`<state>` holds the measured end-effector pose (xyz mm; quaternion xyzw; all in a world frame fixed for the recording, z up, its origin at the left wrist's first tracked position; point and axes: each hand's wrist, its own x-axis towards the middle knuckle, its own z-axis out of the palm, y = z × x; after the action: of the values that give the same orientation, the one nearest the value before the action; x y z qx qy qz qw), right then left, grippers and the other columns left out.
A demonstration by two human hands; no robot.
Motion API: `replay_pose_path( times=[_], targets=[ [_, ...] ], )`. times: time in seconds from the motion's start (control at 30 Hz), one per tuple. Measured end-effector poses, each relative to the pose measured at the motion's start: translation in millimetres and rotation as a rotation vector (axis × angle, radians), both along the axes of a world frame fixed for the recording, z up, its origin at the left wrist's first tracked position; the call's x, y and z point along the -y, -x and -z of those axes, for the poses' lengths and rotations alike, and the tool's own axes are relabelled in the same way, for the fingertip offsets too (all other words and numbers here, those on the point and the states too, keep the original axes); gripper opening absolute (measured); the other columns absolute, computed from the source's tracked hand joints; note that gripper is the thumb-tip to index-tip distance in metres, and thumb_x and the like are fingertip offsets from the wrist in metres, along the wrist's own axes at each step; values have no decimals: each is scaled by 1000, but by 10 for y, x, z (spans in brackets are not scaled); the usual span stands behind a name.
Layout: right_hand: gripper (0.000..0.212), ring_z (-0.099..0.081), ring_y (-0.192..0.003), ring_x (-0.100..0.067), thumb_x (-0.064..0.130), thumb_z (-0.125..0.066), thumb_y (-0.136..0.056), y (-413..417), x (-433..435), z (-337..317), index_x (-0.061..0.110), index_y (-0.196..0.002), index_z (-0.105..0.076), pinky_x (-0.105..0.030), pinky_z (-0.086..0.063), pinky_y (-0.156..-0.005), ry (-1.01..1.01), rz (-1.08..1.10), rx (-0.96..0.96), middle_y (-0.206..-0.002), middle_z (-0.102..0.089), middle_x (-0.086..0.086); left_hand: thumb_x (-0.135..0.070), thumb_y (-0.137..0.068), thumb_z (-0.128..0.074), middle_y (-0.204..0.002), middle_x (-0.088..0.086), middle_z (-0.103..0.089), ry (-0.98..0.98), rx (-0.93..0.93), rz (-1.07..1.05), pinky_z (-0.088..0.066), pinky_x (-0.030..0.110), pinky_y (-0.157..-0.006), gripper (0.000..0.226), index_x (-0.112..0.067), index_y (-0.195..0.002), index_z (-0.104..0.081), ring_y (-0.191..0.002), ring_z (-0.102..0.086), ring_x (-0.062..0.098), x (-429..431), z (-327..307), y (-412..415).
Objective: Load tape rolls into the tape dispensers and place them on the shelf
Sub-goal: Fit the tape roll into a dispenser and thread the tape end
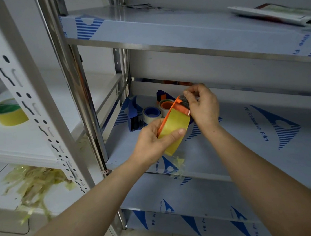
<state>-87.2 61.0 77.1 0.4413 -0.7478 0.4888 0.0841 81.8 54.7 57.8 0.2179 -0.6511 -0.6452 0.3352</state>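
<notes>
Yellow roll sat in the orange dispenser, both held in the air just above the front of the middle shelf. Left hand gripped the roll from below, thumb laid across its outer face. Right hand pinched the dispenser's upper end with curled fingers. Behind them, at the back left of the shelf: a blue dispenser, a blue-core roll beside it, an orange-core roll next along, and a second dispenser partly hidden behind. A tape scrap lay at the shelf's front edge. On the left rack: a spare roll, with loose scraps one level lower. Papers lay on the top shelf.
</notes>
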Motion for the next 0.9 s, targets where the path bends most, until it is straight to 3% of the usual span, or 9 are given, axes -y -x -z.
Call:
replay_pose_path(
  times=[0.07,0.13,0.27,0.37,0.47,0.67,0.83,0.9],
  targets=[
    [22,-61,-95,-21,28,-55,-93,30,2,-8,10,-101,-64,-31,-48,-76,-26,9,-13,-104,-68,-5,-8,-69,-81,-82,1,-66,12,40,44,-56,27,-69,35,-16,-96,-61,-74,-64,13,26,18,-11],
    [22,-60,-96,-21,28,-55,-93,55,2,-9,10,-100,-64,-29,-45,-73,-58,17,-48,-105,-66,-5,-6,-68,-81,-85,6,-67,23,38,45,-55,32,-74,36,-12,-98,-62,-77,-64,18,21,6,-19],
    [23,-58,-98,-19,32,-54,-93,84,-3,-2,13,-102,-64,-26,-39,-69,-129,52,-102,-110,-62,-4,-11,-71,-76,-66,-4,-66,3,-12,-18,-53,20,-58,15,-13,-81,-65,-61,-62,8,12,-32,-27],
    [24,-59,-98,-20,32,-53,-93,70,11,8,13,-102,-64,-28,-42,-71,-136,53,-60,-108,-65,-3,-20,-63,-78,-60,-6,-64,-2,-12,-61,-52,20,-53,16,-16,-72,-65,-55,-60,8,-1,-73,-31],
    [26,-60,-99,-22,33,-52,-94,69,10,30,13,-104,-64,-32,-46,-74,-163,60,-43,-108,-66,-5,-14,-69,-76,-52,-7,-62,-28,-24,-106,-49,18,-48,15,-15,-64,-62,-48,-57,5,5,-94,-52],
    [27,-61,-97,-25,32,-51,-95,131,-2,-59,12,-107,-64,-26,-39,-67,-197,86,-90,-106,-67,-6,-16,-74,-75,-51,-2,-63,-135,-6,-206,-47,17,-42,21,-3,-67,-60,-41,-58,7,-8,-32,-114],
    [17,-64,-89,-22,22,-61,-90,196,35,-83,8,-97,-66,-37,-55,-78,-120,-25,216,-96,-67,-6,-31,-68,-72,-53,-2,-66,-125,10,-174,-49,17,-45,30,-2,-73,-62,-46,-60,6,24,-115,-196],
    [17,-63,-80,-19,21,-62,-89,212,37,-85,6,-97,-67,-33,-56,-71,-110,-32,297,-96,-67,-8,-21,-78,-67,-58,-3,-65,-138,33,-117,-47,14,-47,17,-5,-77,-61,-49,-60,3,28,-95,-228]
  ],
)
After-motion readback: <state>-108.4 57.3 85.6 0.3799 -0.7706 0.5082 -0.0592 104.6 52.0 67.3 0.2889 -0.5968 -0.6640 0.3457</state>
